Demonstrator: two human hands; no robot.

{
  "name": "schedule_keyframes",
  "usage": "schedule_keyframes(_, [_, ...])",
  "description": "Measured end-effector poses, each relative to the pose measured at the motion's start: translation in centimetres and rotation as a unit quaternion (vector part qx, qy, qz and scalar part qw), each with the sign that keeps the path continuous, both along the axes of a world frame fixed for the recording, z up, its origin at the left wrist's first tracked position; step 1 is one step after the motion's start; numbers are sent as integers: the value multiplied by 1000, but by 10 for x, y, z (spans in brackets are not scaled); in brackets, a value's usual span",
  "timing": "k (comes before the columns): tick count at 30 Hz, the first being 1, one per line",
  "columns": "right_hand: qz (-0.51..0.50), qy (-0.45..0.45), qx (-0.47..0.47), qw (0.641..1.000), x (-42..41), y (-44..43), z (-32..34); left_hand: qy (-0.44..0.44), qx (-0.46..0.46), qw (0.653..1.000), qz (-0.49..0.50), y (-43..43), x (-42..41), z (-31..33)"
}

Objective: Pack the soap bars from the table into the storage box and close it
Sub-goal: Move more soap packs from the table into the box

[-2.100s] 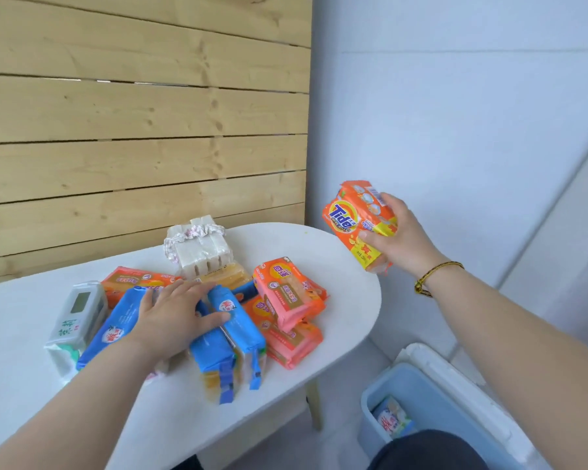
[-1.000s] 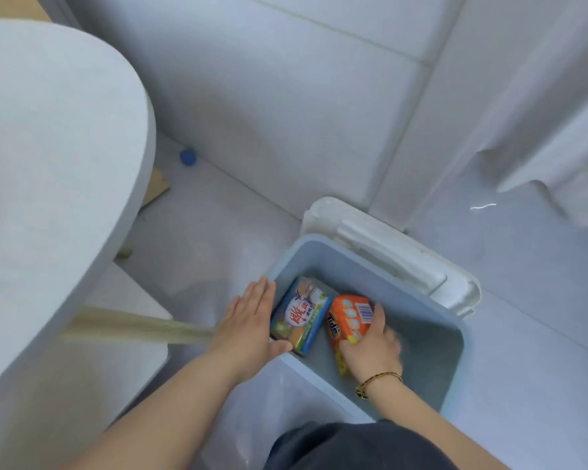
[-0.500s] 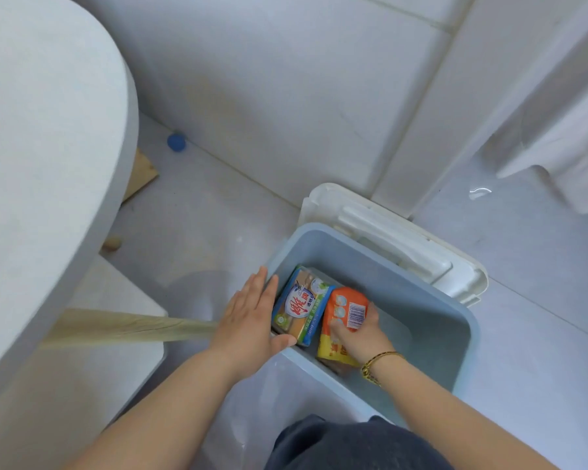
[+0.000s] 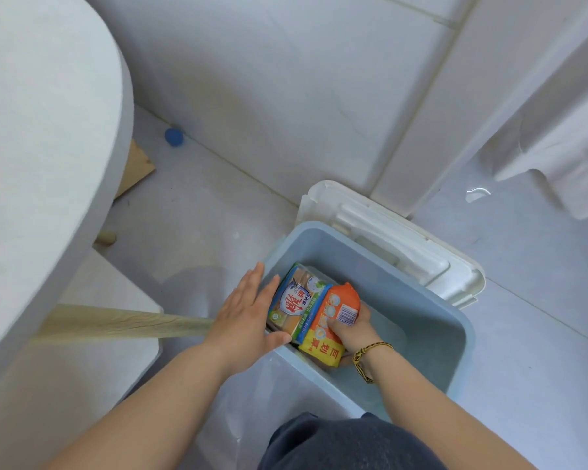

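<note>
Both hands reach down into the box [image 4: 452, 320] from the near side. Left hand [image 4: 243, 317] lies flat with fingers spread wide, palm over the box's left rim and its thumb against the near end of the blue pack [image 4: 294, 305]; it grips nothing. Right hand [image 4: 352, 329], with a braided band [image 4: 365, 356] at the wrist, is closed around the orange pack [image 4: 333, 325], fingers curled over its right side. That orange soap pack stands tilted inside the box, touching the blue soap pack just left of it, which leans against the box's left wall. Right of the hands the box floor is bare. Beyond the hands, the white lid [image 4: 387, 232] hangs open off the far rim, tipped back toward the wall. Left of the left hand a wooden leg [image 4: 126, 325] runs under the white bench [image 4: 41, 147]. Farther off, a small blue ball [image 4: 174, 136] sits on the floor by the wall.
</note>
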State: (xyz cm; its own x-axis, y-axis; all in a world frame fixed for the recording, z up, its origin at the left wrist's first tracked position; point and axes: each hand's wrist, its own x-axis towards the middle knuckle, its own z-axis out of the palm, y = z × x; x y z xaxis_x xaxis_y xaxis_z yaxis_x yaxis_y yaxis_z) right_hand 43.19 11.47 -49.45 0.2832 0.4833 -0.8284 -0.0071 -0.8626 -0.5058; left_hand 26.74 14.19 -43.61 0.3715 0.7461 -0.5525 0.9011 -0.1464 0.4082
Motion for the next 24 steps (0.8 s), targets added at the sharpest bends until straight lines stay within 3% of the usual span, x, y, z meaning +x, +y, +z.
schedule_keyframes(10, [77,-40,4,996,3,-16,35,78,34,996,-27,0,-3,22])
schedule_keyframes(16, [173,-82,74,979,28,-14,120,-103,153,979,85,-24,-11,106])
schedule_keyframes(20, [201,-84,171,961,19,-5,205,-214,254,937,108,-75,-30,176])
schedule_keyframes(22, [221,-82,227,945,-1,-2,249,-272,326,899,105,-103,-47,208])
schedule_keyframes(24, [248,-73,281,924,-25,-4,288,-290,375,875,97,-125,-66,230])
